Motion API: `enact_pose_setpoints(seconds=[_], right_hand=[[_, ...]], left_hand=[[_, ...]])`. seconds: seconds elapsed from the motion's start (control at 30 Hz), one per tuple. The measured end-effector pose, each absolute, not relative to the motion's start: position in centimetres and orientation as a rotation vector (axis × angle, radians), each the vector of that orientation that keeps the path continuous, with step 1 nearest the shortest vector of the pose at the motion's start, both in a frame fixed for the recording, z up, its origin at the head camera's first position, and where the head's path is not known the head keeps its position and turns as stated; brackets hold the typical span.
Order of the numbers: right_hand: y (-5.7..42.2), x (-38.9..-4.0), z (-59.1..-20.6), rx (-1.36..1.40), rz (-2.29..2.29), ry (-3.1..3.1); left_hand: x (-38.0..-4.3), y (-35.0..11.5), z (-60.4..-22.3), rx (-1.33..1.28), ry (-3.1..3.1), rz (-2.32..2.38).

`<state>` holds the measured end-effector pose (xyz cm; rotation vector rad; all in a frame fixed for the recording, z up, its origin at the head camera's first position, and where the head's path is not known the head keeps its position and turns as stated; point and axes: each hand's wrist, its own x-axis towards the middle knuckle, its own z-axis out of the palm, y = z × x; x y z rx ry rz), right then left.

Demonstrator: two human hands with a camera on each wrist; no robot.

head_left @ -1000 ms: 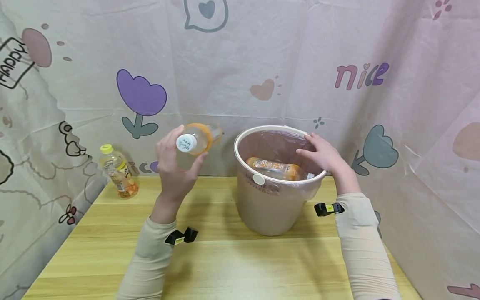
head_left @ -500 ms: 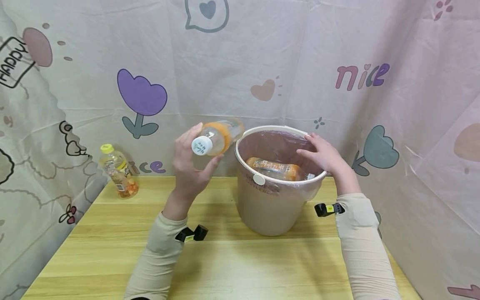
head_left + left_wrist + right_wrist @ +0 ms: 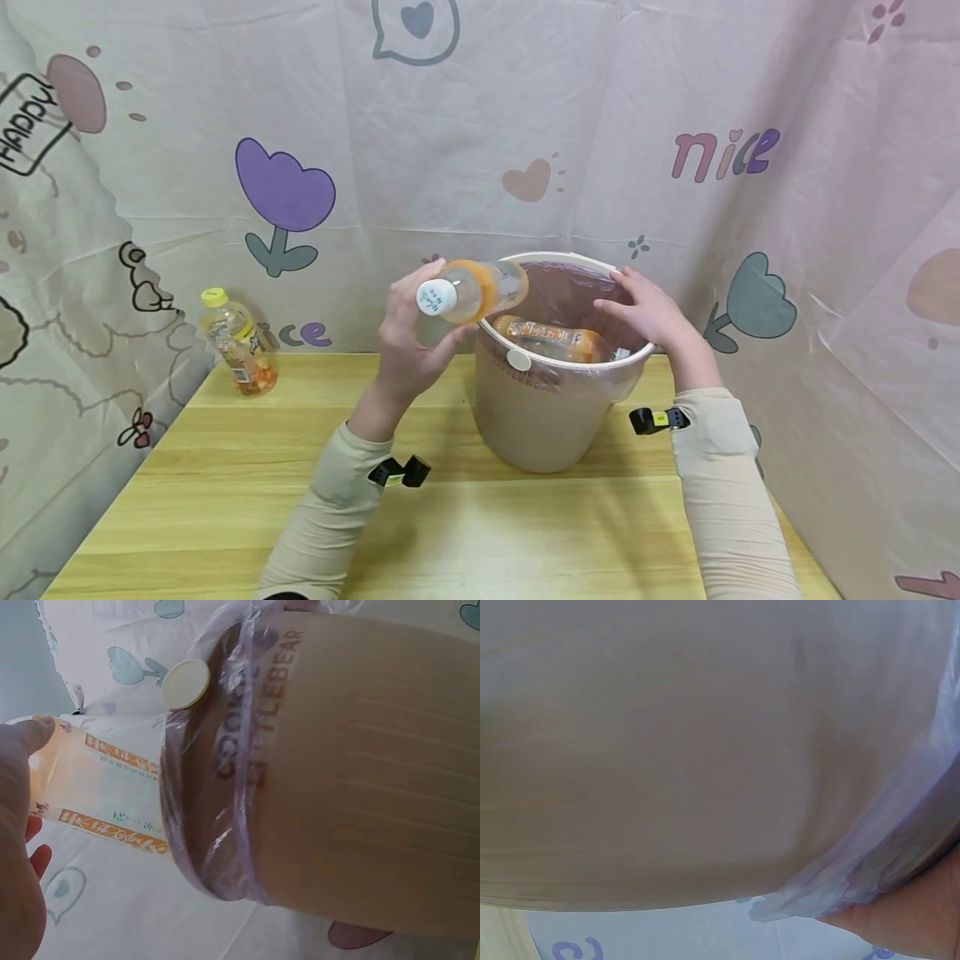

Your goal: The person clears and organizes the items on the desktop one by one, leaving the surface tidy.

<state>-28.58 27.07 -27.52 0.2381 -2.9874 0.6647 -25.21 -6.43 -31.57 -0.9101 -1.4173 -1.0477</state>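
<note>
My left hand [image 3: 412, 333] grips a clear plastic bottle [image 3: 487, 287] with a white cap and orange label bands. The bottle is tilted, cap toward me, and its base end overlaps the left rim of the bucket in the head view. In the left wrist view its label [image 3: 112, 791] shows beside the bucket's lip. A beige bucket [image 3: 525, 425] with a thin plastic liner stands on the table. Another orange-labelled bottle [image 3: 551, 335] lies inside it. On the bucket's right rim rests my right hand [image 3: 656, 312], thumb reaching inside, visible fingers fairly straight; some fingers are hidden.
A yellow-capped bottle [image 3: 238, 346] with orange contents at its bottom stands at the table's back left. The wooden table [image 3: 480, 533] meets a printed cloth backdrop [image 3: 420, 150] behind and at the sides.
My left hand has carried the white-capped bottle rightward, from left of the bucket to its left rim. The right hand and the bucket have stayed in place.
</note>
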Motion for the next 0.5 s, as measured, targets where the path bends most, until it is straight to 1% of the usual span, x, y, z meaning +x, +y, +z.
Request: enact_pose_setpoints(seconds=[0.23, 0.5], right_hand=[[27.1, -28.5, -27.5, 0.232, 0.679, -2.991], [27.1, -28.5, -27.6, 0.236, 0.684, -2.991]], left_hand=[[-25.6, -5.5, -31.7, -0.985, -1.495, -1.035], [-25.9, -4.3, -31.7, -0.949, -1.587, -1.012]])
